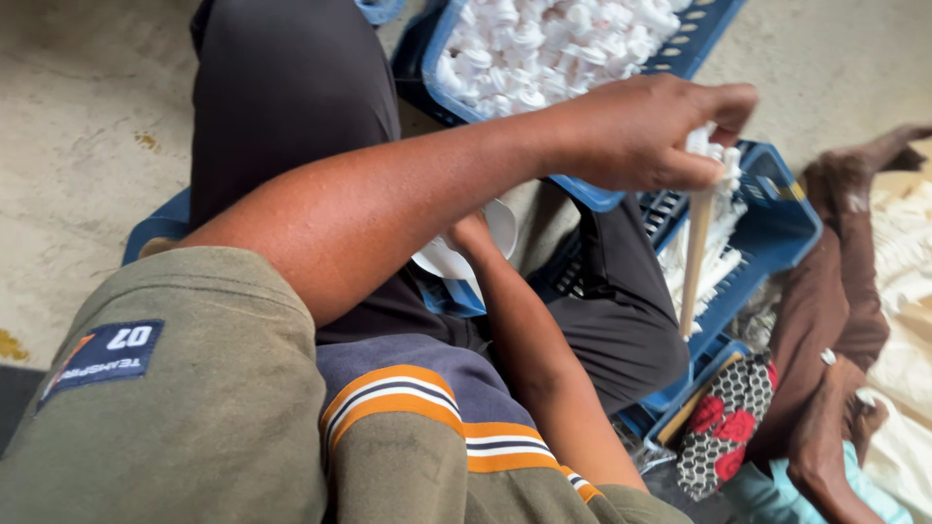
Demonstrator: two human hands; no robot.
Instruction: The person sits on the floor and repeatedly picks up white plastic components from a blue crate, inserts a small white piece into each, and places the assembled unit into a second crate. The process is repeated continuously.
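Note:
My left hand point(641, 131) reaches across my body to the right and pinches a small white plastic cap with a long cream tube point(695, 257) hanging straight down from it. The tube hangs over a blue crate point(791, 228) that holds several similar white tubes. My right hand point(473, 236) is low over my lap, mostly hidden behind my left forearm. It touches a white rounded plastic piece point(442, 260); its fingers are out of sight.
A second blue crate point(439, 92) full of white caps point(553, 44) rests at my knees on the concrete floor point(87, 116). Another person's brown-clad legs and foot point(825, 330) lie at the right, beside a red-patterned cloth point(726, 417) and pale fabric point(908, 291).

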